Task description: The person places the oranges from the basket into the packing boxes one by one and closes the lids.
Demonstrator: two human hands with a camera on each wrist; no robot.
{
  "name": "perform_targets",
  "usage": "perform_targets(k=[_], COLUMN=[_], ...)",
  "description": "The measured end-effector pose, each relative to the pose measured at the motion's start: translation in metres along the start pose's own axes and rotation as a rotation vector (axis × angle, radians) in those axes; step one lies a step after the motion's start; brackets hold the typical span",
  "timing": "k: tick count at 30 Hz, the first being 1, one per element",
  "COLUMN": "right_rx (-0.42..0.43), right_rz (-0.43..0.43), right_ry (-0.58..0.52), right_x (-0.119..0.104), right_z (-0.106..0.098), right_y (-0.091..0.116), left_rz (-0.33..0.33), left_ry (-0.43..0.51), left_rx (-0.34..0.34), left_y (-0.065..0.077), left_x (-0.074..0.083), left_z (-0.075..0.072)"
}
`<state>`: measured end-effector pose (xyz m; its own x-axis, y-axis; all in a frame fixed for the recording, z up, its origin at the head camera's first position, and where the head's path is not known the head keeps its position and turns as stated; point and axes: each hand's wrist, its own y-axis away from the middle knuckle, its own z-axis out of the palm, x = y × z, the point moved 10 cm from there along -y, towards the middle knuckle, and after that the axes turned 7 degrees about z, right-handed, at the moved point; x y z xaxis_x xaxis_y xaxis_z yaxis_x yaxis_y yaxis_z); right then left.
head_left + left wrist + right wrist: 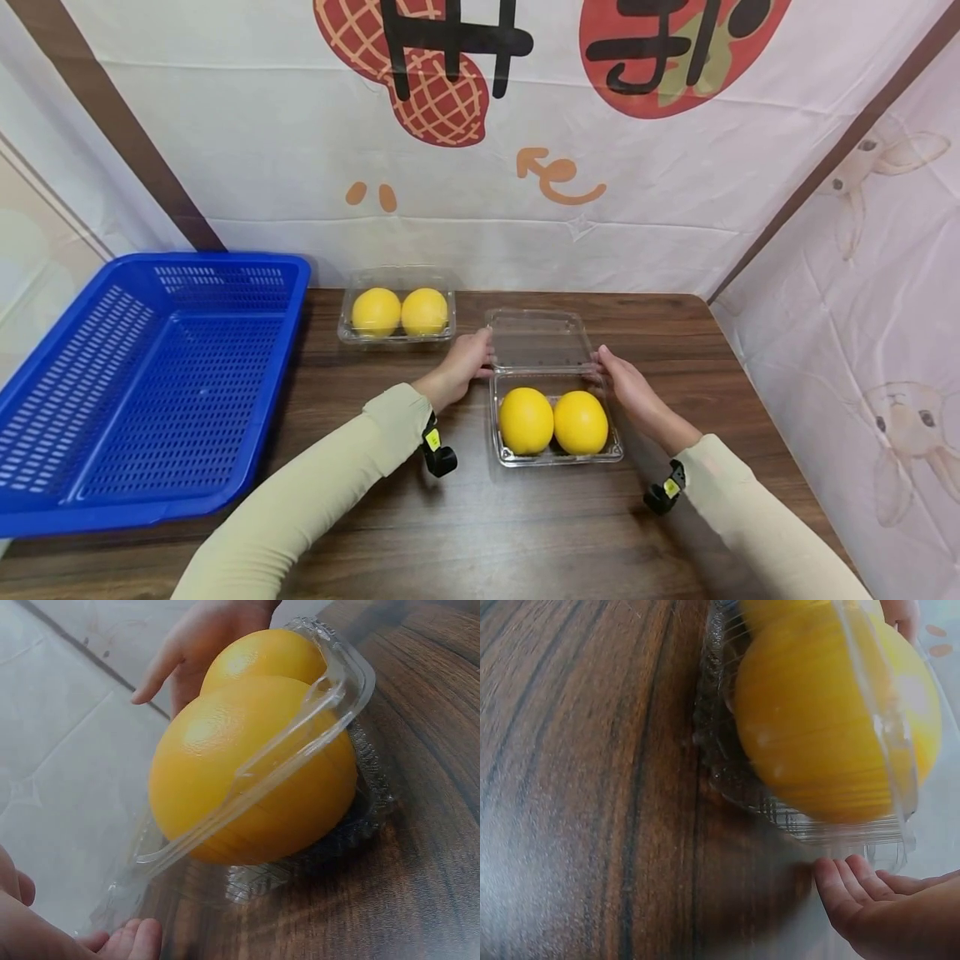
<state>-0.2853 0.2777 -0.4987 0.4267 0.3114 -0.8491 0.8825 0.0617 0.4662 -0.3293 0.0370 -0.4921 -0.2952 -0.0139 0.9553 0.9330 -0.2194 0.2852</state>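
Observation:
A clear plastic clamshell box (497, 454) lies on the wooden table with its lid (540, 342) raised and tilted back. Two round yellow-orange fruits, a left one (527, 421) and a right one (581, 422), sit side by side in its base. My left hand (459, 367) is at the lid's left edge, thumb apart from the fingers (142, 939). On the opposite side, my right hand (633, 390) has its fingertips (826, 874) by the box's hinge end. Its fingers look fairly straight; whether they touch the plastic is hard to tell.
Behind and left stands another clear box (343, 332), lid down, with two similar fruits inside. A large blue plastic basket (288, 367) occupies the table's left side. A printed cloth (660, 192) hangs along the back edge, and another (862, 292) hangs on the right.

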Motion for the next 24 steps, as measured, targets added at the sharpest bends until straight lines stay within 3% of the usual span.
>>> perform_targets(k=[13, 24], right_rx=[0.032, 0.013], right_rz=[-0.046, -0.135], right_ry=[-0.065, 0.024], right_x=[-0.014, -0.035], right_z=[-0.006, -0.013], right_y=[0.004, 0.019], left_rz=[0.01, 0.022], left_ry=[-0.056, -0.188], left_rx=[-0.048, -0.119], left_y=[0.003, 0.017], left_x=[0.02, 0.044], left_z=[-0.001, -0.007])
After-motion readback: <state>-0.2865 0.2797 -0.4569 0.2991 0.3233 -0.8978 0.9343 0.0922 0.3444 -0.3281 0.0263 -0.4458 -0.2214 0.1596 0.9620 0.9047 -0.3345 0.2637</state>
